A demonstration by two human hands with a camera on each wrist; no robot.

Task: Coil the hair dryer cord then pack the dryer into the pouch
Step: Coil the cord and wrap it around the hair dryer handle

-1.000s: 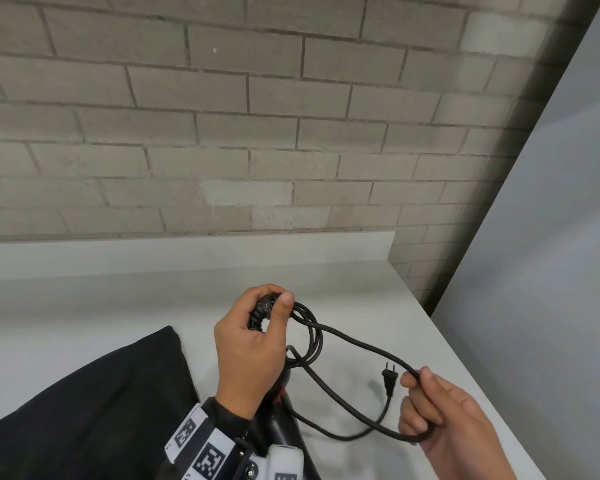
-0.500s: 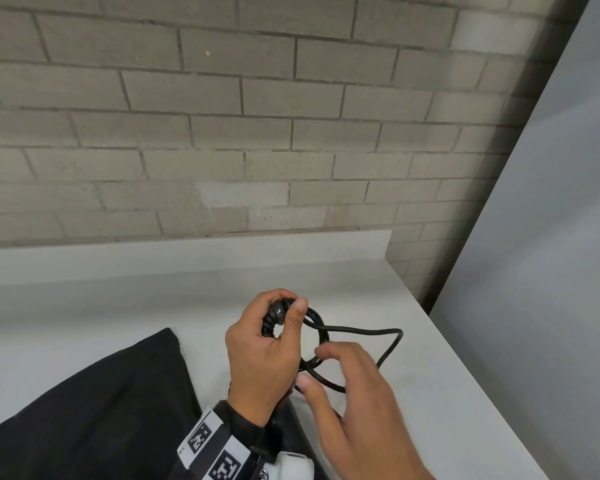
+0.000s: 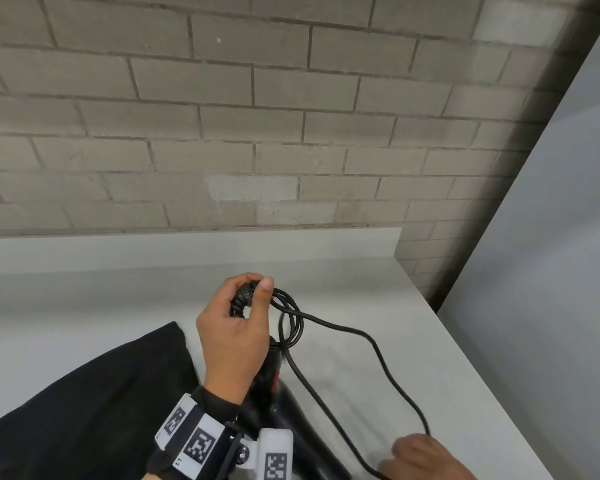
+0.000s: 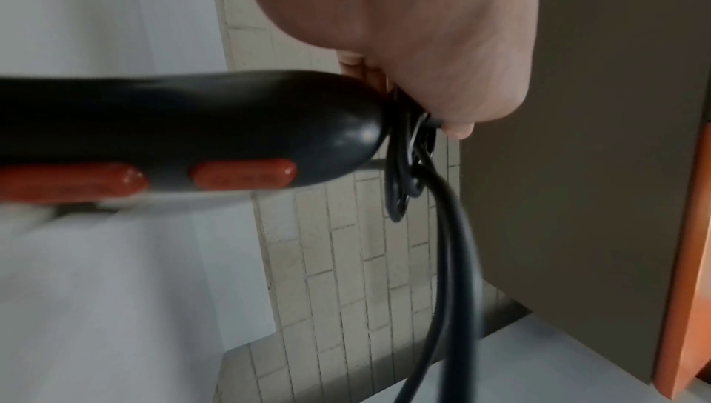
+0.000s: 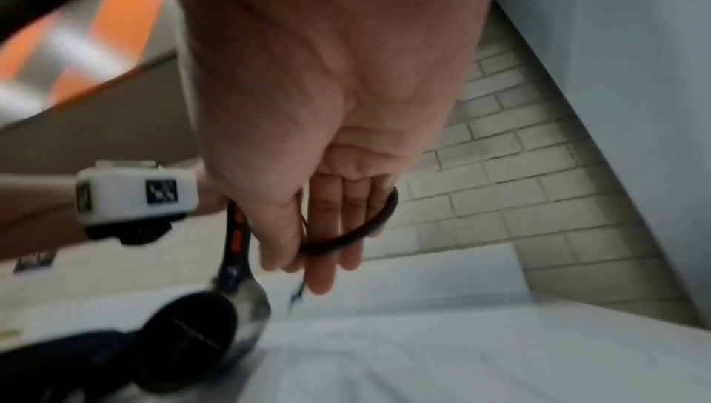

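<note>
My left hand (image 3: 253, 292) is raised over the counter and grips the gathered loops of the black cord (image 3: 293, 320) at the tip of the hair dryer's handle (image 3: 274, 379). The left wrist view shows the black handle (image 4: 200, 136) with red buttons and the loops (image 4: 404, 172) under my fingers. The loose cord (image 3: 378, 344) runs right and down to my right hand (image 3: 420, 455) at the bottom edge. In the right wrist view the cord (image 5: 358, 233) lies across my fingers with the thumb against it. The black pouch (image 3: 84, 410) lies flat at the lower left.
The grey counter (image 3: 343, 271) ends at a brick wall (image 3: 291, 150) behind and at a right edge beside a grey panel (image 3: 551, 271). The dryer's round head (image 5: 192, 333) rests low by the pouch.
My right hand has left the loops at my left hand and dropped to the lower right, trailing the loose cord out across the counter. The left hand has hardly moved.
</note>
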